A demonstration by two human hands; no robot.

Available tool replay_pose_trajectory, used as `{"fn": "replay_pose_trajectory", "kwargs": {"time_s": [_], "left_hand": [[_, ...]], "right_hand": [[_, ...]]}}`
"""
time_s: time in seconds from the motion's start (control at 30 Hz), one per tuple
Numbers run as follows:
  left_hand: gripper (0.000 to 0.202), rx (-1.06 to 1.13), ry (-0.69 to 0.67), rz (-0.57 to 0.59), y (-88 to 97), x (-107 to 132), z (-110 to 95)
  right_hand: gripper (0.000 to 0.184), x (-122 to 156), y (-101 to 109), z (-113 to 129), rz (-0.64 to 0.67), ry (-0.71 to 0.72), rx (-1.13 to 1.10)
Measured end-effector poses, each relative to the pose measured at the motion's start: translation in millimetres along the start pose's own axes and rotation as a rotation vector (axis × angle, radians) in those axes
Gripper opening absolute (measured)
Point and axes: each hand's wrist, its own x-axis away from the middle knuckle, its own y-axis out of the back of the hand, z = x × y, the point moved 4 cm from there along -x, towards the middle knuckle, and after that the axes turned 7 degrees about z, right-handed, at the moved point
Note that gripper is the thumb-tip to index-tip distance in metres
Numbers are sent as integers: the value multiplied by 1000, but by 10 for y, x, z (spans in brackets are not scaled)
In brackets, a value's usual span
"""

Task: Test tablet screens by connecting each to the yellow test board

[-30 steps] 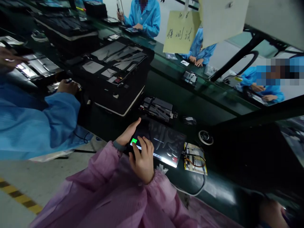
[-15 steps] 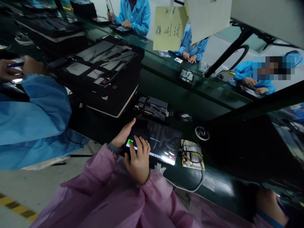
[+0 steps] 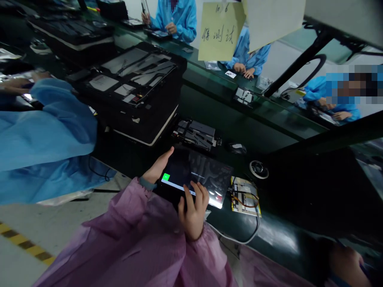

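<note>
A dark tablet (image 3: 206, 171) lies tilted before me, its screen lit with a green square at the lower left and a pale bar along the bottom. My left hand (image 3: 157, 168) grips its left edge; the fingers beneath are hidden. Over the lower part of the screen is my right hand (image 3: 196, 207), fingers spread and holding nothing. Its fingertips are at the pale bar; whether they touch the glass I cannot tell. A yellow-edged battery pack or board (image 3: 245, 195) with cables lies just right of the tablet.
Beyond the tablet lie an opened device (image 3: 196, 133), a mouse (image 3: 236, 148) and a roll of tape (image 3: 259, 169). A black foam block (image 3: 143, 115) carries opened device parts at left. A co-worker's blue sleeve (image 3: 60, 119) is at left; another person's hand (image 3: 347, 263) is at lower right.
My right hand has moved right along the screen's bottom, uncovering the green square and more of the pale bar. My left hand stays at the tablet's left edge. The view has shifted slightly.
</note>
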Motion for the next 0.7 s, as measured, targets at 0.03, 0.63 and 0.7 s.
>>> {"fn": "replay_pose_trajectory", "kwargs": {"time_s": [0.03,0.63,0.7], "left_hand": [[53,23,24,17,-14,0,4],[57,128,62,120,-52,6,25],[52,135,15,161,-60,-9,14]], "right_hand": [[39,26,-2,-29,4,-7,7],[38,-570,525,19,18,41,-16],[32,-940,595,-67,56,38,-54]]}}
